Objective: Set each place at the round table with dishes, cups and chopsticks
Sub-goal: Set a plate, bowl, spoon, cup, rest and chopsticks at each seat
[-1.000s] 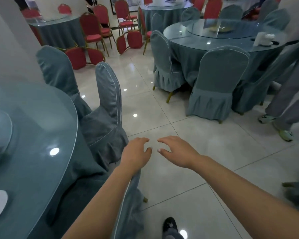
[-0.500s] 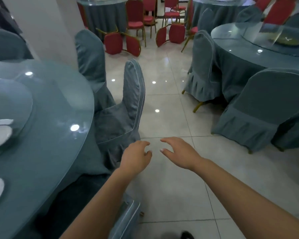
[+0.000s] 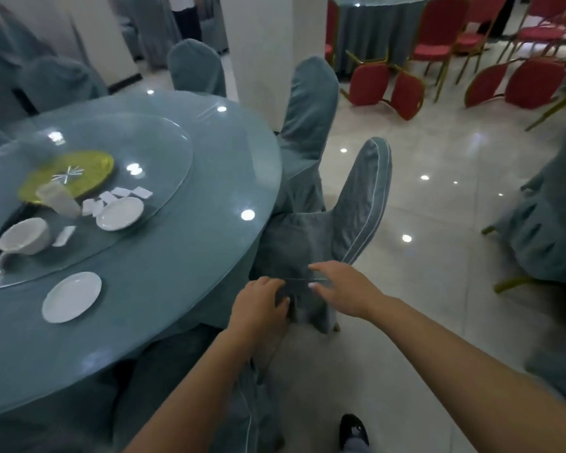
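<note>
Both empty hands, the left hand (image 3: 258, 305) loosely curled and the right hand (image 3: 343, 289) with fingers spread, hover off the edge of the round table (image 3: 183, 256), where a careless reach toward the nearby plate (image 3: 71, 296) or the farther bowl (image 3: 23, 236) and cup (image 3: 58, 198) could knock one over.

A pale glossy tiled floor (image 3: 422, 191) mirrors small ceiling lights as bright spots. Chairs in blue-grey covers (image 3: 360, 204) ring the round bench, and a white pillar (image 3: 268, 44) rises just behind them. Farther back, red chairs with gold frames (image 3: 386, 83) stand or lie tipped near another cloth-draped table (image 3: 370, 31).
</note>
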Demonstrator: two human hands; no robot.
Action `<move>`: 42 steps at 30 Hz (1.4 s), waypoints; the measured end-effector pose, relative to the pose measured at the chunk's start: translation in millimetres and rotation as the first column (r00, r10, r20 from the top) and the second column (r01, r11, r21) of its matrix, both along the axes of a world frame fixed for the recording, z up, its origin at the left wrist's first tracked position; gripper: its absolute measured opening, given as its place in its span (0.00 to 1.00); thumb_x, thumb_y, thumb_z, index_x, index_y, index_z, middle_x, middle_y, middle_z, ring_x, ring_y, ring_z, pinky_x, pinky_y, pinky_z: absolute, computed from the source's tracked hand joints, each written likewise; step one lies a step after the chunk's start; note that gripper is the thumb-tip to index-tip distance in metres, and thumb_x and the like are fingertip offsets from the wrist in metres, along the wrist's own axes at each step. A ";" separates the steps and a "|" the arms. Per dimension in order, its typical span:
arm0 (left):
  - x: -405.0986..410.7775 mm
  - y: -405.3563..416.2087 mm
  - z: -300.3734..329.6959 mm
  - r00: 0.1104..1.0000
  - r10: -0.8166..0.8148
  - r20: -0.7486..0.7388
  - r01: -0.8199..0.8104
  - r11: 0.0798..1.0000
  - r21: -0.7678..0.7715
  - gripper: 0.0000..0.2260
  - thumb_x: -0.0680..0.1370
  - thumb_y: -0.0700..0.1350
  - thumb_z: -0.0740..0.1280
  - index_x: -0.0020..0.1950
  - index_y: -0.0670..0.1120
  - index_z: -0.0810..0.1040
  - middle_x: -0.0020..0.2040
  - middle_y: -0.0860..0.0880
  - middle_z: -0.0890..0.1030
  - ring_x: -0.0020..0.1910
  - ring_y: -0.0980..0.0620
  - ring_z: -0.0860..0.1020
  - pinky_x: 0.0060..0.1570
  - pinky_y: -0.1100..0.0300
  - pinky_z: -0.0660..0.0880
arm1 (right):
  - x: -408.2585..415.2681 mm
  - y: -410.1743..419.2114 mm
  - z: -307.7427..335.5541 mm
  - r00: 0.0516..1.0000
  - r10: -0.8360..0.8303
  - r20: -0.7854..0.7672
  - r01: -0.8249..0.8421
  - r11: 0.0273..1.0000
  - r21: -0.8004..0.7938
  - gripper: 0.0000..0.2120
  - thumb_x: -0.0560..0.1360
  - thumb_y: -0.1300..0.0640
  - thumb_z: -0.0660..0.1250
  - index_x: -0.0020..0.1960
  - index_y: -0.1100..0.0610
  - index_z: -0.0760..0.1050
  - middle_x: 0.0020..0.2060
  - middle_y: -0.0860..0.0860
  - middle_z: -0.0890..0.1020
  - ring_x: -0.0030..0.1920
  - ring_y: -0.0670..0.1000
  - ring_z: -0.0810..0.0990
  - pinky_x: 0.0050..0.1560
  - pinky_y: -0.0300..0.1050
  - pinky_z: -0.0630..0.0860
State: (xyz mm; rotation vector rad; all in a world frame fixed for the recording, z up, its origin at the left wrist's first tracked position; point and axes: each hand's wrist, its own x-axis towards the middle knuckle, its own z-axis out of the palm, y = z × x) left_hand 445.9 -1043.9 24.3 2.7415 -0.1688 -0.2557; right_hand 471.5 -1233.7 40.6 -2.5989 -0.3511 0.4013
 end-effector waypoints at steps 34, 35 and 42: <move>169.9 213.6 -40.9 0.809 0.584 -0.069 -0.580 0.812 0.069 0.25 0.78 0.47 0.62 0.76 0.46 0.63 0.72 0.47 0.69 0.71 0.46 0.66 0.69 0.56 0.63 | 264.2 225.9 -45.6 0.811 0.580 -0.084 -0.586 0.804 -0.102 0.25 0.80 0.47 0.59 0.74 0.52 0.62 0.72 0.51 0.67 0.72 0.53 0.63 0.70 0.49 0.63; 176.4 226.8 -45.7 0.808 0.584 -0.069 -0.580 0.811 0.073 0.25 0.79 0.48 0.62 0.76 0.47 0.63 0.72 0.47 0.69 0.70 0.47 0.66 0.68 0.56 0.63 | 269.7 239.8 -50.4 0.802 0.588 -0.102 -0.596 0.795 -0.110 0.25 0.80 0.47 0.59 0.74 0.52 0.62 0.72 0.51 0.67 0.72 0.53 0.63 0.70 0.49 0.63; 216.3 312.2 -71.3 0.787 0.608 -0.102 -0.592 0.792 0.147 0.24 0.79 0.50 0.60 0.74 0.47 0.64 0.70 0.47 0.70 0.69 0.46 0.67 0.67 0.56 0.62 | 310.6 335.9 -73.2 0.757 0.634 -0.158 -0.653 0.745 -0.135 0.25 0.79 0.47 0.61 0.74 0.52 0.62 0.73 0.52 0.66 0.73 0.53 0.62 0.72 0.50 0.61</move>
